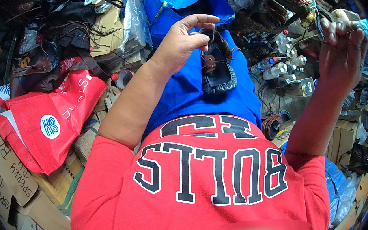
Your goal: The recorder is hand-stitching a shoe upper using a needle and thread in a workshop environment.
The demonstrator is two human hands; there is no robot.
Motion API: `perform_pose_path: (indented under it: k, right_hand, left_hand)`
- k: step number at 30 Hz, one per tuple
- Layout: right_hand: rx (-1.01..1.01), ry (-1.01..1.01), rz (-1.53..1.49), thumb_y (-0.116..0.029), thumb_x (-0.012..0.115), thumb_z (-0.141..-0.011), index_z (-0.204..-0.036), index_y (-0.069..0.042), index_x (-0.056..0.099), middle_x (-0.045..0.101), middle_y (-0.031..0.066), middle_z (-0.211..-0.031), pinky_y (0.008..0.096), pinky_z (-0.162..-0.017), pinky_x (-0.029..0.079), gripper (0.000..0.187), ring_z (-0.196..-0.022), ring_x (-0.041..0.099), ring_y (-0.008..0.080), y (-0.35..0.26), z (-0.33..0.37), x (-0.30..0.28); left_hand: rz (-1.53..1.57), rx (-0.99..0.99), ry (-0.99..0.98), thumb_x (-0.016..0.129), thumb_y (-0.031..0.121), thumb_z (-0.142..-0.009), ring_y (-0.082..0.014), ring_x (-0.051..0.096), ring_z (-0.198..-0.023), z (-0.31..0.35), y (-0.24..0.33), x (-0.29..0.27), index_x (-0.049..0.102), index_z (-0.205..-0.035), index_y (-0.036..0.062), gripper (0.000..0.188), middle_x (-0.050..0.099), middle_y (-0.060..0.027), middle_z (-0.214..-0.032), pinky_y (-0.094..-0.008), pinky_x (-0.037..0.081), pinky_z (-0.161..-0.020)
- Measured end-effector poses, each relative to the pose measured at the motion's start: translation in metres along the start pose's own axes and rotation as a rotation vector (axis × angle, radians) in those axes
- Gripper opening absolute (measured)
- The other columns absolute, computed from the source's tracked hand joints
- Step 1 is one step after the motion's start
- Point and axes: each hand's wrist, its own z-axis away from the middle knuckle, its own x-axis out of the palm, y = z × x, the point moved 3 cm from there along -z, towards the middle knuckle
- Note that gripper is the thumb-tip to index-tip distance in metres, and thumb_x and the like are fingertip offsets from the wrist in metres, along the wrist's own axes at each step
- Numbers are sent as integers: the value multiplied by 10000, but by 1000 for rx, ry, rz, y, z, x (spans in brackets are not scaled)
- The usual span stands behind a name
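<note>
A black moccasin shoe [219, 79] with gathered stitching round its toe and a brown leather piece with an eyelet lies on the blue cloth [169, 96] over my lap. At its far end is my left hand [181, 40], the fingers curled and the thumb drawn in toward them beside a dark strip of the shoe. What they pinch is too small to make out. Out to the far right, my right hand [343, 46] is raised with bent fingers pressed together. A thin dark line shows by its fingertips, but what it grips is unclear.
A red bag [56, 123] and another dark shoe [33, 69] lie at left, with cardboard [14, 164] beneath. Several small bottles [275, 70] stand at right, near a dark-and-brown shoe [275, 121]. A blue bag [173, 0] gapes at the far side.
</note>
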Motion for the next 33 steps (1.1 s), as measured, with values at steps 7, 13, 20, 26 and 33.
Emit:
perform_pose_path:
  k: [7,13,20,26,33]
  right_hand:
    - [126,49,-45,-215,449,-978,-1103,-17,541,581,105,-862,397,-814,391,251,-652,438,143,6,16,-19]
    - [167,88,-63,-218,436,-980,-1098,-12,536,531,65,-832,378,-830,393,257,-618,405,122,-2,22,-27]
    - [131,175,-48,-154,467,-959,-1113,-30,562,505,37,-779,350,-817,411,220,-531,379,70,-33,22,-45]
    - [161,244,-43,-141,499,-938,-1038,6,551,447,23,-732,323,-770,386,185,-560,368,98,-63,30,-68]
    - [225,295,50,-166,517,-948,-1033,-2,517,345,13,-709,390,-890,422,185,-616,347,127,-96,55,-126]
  left_hand:
    - [-154,-159,-129,511,14,-792,-80,576,-764,6,-13,2,614,-1142,9,365,642,-87,-1027,-223,482,-636]
    - [109,-307,-162,550,110,-882,-73,571,-663,3,-25,2,614,-1128,4,275,650,-93,-960,-209,478,-625]
    - [-4,-274,-149,571,131,-883,-59,558,-664,2,-39,10,622,-1110,13,261,636,-57,-923,-199,465,-624]
    - [-688,-11,-12,615,83,-842,-63,566,-726,-6,-47,4,656,-1042,17,214,632,-11,-829,-215,478,-704]
    - [-446,-114,-25,627,79,-847,-57,549,-744,-5,-46,0,667,-976,15,149,623,3,-793,-215,469,-705]
